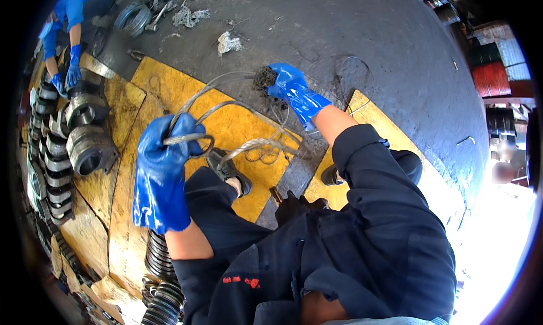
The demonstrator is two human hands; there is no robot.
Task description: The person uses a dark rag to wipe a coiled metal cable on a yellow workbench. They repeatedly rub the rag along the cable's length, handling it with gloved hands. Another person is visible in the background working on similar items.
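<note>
My left hand (164, 167), in a long blue rubber glove, is closed around a looped steel wire rope (251, 146). Its stiff loops spread to the right over the yellow boards. Out ahead and to the right, my right hand (291, 90), gloved the same way, grips a dark, matted clump (264, 79) that looks like a dirty rag or tangled fibre. A strand of the rope runs up to this clump, and I cannot tell if the clump is wrapped round it.
Yellow boards (232, 127) lie on the dark floor around my feet. Rows of heavy metal clamp-like parts (87, 147) line the left, where a co-worker's gloved hands (73, 70) rest. Coil springs (161, 302) stand near my left leg. Thin wire loops (370, 79) and a wire coil (133, 20) lie ahead.
</note>
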